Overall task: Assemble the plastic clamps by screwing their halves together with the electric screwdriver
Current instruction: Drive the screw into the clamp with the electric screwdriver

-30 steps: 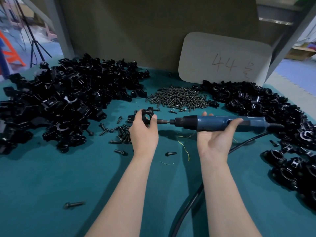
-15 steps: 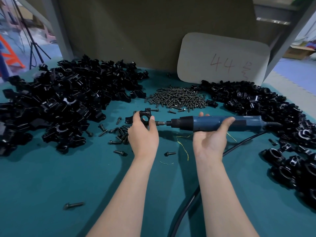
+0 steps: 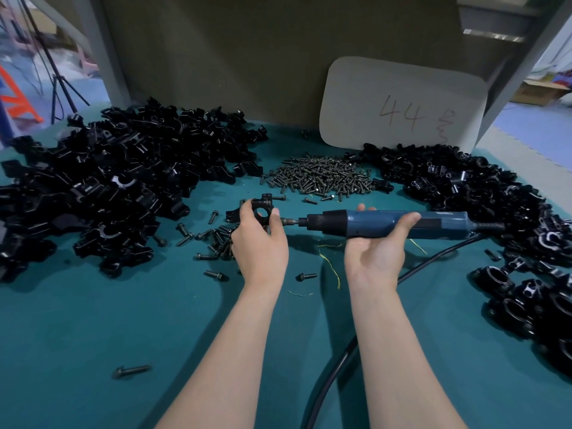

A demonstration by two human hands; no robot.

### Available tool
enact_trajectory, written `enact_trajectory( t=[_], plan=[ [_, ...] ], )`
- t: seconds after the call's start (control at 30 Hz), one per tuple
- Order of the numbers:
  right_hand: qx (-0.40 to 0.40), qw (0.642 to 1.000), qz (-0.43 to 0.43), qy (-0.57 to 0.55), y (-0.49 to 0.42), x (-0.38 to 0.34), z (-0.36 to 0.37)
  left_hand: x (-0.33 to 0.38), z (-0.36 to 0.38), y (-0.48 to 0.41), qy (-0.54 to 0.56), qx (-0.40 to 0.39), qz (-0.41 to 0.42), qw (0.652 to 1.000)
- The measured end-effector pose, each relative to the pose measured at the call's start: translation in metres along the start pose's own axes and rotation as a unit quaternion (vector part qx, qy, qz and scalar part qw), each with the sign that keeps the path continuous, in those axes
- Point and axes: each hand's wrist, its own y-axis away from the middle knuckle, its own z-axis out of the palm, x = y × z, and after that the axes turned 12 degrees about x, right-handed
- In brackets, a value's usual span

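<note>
The clamp (image 3: pixel 262 212) is up off the bench (image 3: pixel 77 320), just in front of the screw pile (image 3: pixel 322 178). The left hand (image 3: pixel 260 243) pinches it between thumb and fingers. The screwdriver (image 3: pixel 387 223) lies level in the right hand (image 3: pixel 373 255), which cups it from below with fingers wrapped round the barrel. Its bit (image 3: pixel 289 222) points at the clamp's right side, close by the left thumb. The thumb hides whether the bit sits fully in a screw head.

The thumb is likely the main risk. If the bit rides out of the head under power, it can skid straight into it.

With nothing bracing the clamp, torque could twist it in that light pinch. The halves could then shift and the screw go in crooked or cross-thread. Driving too long could strip or crack the plastic.

A dropped screw would be lost among the loose screws (image 3: pixel 216 239) beside the left hand.

The cable (image 3: pixel 334 366) trails off the tool's rear, past the parts heap (image 3: pixel 464 187) on the right. A tug there could pull the tool off line or drag parts about. The bigger heap (image 3: pixel 102 193) on the left lies well clear.
</note>
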Motion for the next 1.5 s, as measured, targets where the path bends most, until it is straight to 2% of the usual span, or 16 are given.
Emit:
enact_trajectory(
  t=[0.43,0.77,0.93,1.13,1.27,1.4,1.5],
  plan=[
    [0.008,1.0,0.006,0.005,-0.002,0.005,-0.002,0.002,0.0,-0.001,0.041,-0.001,-0.014,0.999],
    [-0.005,1.0,0.007,0.006,0.002,0.005,-0.002,0.0,-0.001,0.0,0.011,0.001,0.01,1.0],
    [-0.041,0.999,0.008,0.027,0.003,0.005,-0.003,0.003,-0.004,-0.003,0.003,0.0,0.006,1.0],
    [-0.154,0.988,0.019,0.015,0.0,-0.005,-0.001,-0.001,-0.013,-0.014,-0.13,-0.033,0.042,0.99],
    [-0.214,0.976,0.034,0.03,0.003,-0.009,0.003,0.001,-0.019,-0.017,-0.163,-0.024,0.028,0.986],
    [-0.225,0.973,0.06,-0.004,0.004,-0.02,0.005,0.001,-0.021,-0.019,-0.17,-0.036,0.023,0.985],
    [-0.176,0.983,0.046,0.024,0.001,-0.032,0.008,0.001,-0.023,-0.022,-0.09,-0.033,0.002,0.995]
  ],
)
